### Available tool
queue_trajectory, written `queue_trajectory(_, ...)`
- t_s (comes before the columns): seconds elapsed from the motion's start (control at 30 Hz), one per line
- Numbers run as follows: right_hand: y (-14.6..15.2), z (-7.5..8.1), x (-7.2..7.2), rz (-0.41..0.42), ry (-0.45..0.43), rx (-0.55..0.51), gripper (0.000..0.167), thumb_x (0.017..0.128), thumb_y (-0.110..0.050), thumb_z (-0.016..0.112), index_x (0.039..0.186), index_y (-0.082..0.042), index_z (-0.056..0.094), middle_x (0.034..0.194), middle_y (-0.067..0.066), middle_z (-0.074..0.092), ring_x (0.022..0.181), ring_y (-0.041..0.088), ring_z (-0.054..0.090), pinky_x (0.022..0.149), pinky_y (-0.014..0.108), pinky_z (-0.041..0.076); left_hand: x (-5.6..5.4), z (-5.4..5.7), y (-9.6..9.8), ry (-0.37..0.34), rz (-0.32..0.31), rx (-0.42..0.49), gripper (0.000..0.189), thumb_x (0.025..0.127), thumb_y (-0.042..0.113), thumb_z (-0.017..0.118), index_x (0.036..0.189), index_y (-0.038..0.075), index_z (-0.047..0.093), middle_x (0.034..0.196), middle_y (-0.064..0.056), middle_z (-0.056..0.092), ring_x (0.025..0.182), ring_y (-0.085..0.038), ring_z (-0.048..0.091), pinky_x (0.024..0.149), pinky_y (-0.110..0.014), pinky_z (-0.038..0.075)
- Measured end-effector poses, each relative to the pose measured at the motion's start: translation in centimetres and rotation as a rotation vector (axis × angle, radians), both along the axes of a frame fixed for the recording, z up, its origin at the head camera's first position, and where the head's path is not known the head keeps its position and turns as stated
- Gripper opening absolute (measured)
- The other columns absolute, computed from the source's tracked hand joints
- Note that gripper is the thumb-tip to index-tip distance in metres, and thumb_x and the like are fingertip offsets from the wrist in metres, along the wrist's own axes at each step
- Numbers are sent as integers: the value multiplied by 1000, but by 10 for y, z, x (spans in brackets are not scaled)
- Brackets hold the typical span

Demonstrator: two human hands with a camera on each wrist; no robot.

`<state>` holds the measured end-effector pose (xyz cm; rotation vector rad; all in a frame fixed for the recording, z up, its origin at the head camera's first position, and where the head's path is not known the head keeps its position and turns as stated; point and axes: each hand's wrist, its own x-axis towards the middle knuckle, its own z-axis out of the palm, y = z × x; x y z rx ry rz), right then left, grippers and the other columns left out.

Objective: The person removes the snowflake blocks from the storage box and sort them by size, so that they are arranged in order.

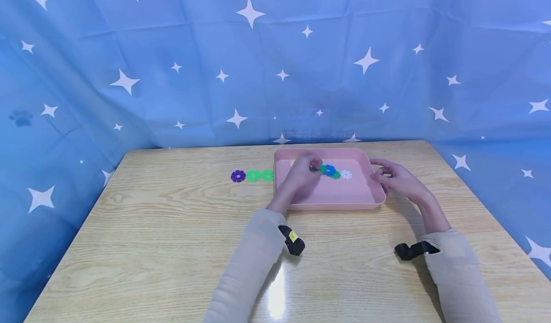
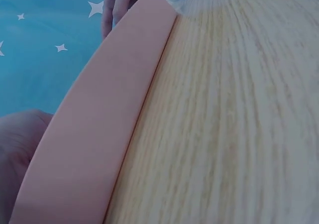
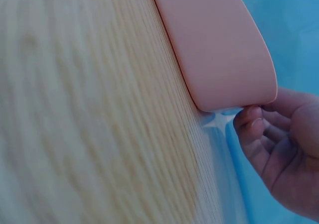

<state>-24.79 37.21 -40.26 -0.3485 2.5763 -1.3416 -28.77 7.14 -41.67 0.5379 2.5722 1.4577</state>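
Observation:
Inside the pink tray (image 1: 336, 194), my left hand (image 1: 303, 172) has curled fingers at a green snowflake-shaped disc (image 1: 322, 169), which it appears to pinch. Close beside that disc lie a blue disc (image 1: 329, 170), another green disc (image 1: 336, 175) and a white one (image 1: 346, 174). A bit of yellow (image 1: 292, 162) shows behind the left hand. At the tray's right side, my right hand (image 1: 400, 179) holds the rim between thumb and fingers. The right wrist view shows those fingers (image 3: 250, 122) right at the tray's corner. Most of the left hand is hidden behind the tray wall (image 2: 94, 104) in its wrist view.
Left of the tray, a purple disc (image 1: 238, 176) and two green discs (image 1: 253, 175) lie in a row on the wooden table (image 1: 172, 246). The nearer green one is at the tray's left wall. A blue star-patterned curtain (image 1: 275, 64) hangs behind the table.

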Motion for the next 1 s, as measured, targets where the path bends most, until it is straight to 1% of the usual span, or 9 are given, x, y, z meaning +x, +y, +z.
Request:
queue_trajectory(0.13, 0, 1, 0, 1, 1, 1, 56, 105, -16, 55, 154, 0, 31, 94, 20, 56, 61, 24, 54, 60, 38, 51, 3, -2, 0, -45, 15, 11, 35, 95, 5, 67, 129, 5, 62, 99, -1, 64, 91, -15, 59, 82, -25, 51)
queue_trajectory(0.23, 0, 2, -1, -2, -1, 5, 56, 105, -15, 55, 154, 1, 32, 94, 19, 56, 62, 23, 55, 60, 38, 51, 7, -3, 0, -72, 25, -10, 39, 95, 9, 70, 133, 6, 61, 95, 2, 61, 88, -13, 58, 81, -25, 51)
queue_trajectory(0.33, -1, 2, -1, -6, -4, 6, 56, 105, -15, 55, 154, 1, 32, 94, 19, 56, 62, 23, 55, 60, 38, 51, 10, -2, 0, -85, 38, -41, 40, 95, 13, 71, 133, 6, 61, 100, 1, 61, 92, -14, 56, 85, -27, 51)
queue_trajectory(0.4, 0, 2, -1, -8, -5, 6, 56, 105, -15, 55, 154, 1, 32, 94, 19, 55, 62, 23, 55, 60, 38, 51, 11, -2, 0, -82, 45, -63, 38, 95, 14, 72, 131, 6, 62, 106, 0, 60, 96, -14, 55, 89, -29, 51)
queue_trajectory(0.47, 0, 2, -1, -9, -5, 6, 56, 105, -15, 54, 154, 1, 32, 94, 19, 55, 62, 23, 55, 60, 38, 51, 11, -2, 0, -79, 53, -76, 34, 95, 16, 72, 127, 7, 64, 114, 0, 58, 98, -14, 54, 90, -29, 50)
queue_trajectory(0.57, 0, 2, -1, -10, -5, 10, 56, 105, -15, 54, 154, 0, 32, 94, 19, 55, 62, 23, 55, 60, 38, 51, 11, -2, 1, -62, 52, -86, 30, 94, 16, 73, 123, 9, 65, 119, 1, 53, 99, -14, 53, 89, -28, 49)
queue_trajectory(0.67, 1, 1, -1, -10, -5, 15, 56, 105, -15, 54, 154, 0, 32, 94, 19, 55, 62, 23, 55, 60, 38, 51, 10, -3, 1, -51, 52, -84, 28, 93, 17, 74, 119, 10, 63, 117, 1, 52, 97, -14, 53, 86, -26, 49)
queue_trajectory(0.83, 0, 1, 0, -10, -9, 12, 57, 105, -16, 55, 154, 0, 32, 94, 20, 56, 62, 23, 55, 61, 38, 51, 9, -3, 0, -47, 50, -41, 26, 93, 14, 74, 115, 11, 60, 108, -2, 56, 92, -15, 54, 80, -26, 50)
queue_trajectory(1.0, 0, 2, 0, -12, -13, 7, 57, 105, -16, 55, 154, 0, 32, 95, 20, 56, 62, 24, 55, 62, 38, 52, 5, -3, 0, -39, 44, 22, 15, 96, 7, 68, 110, 8, 63, 100, -2, 58, 91, -15, 55, 80, -26, 50)
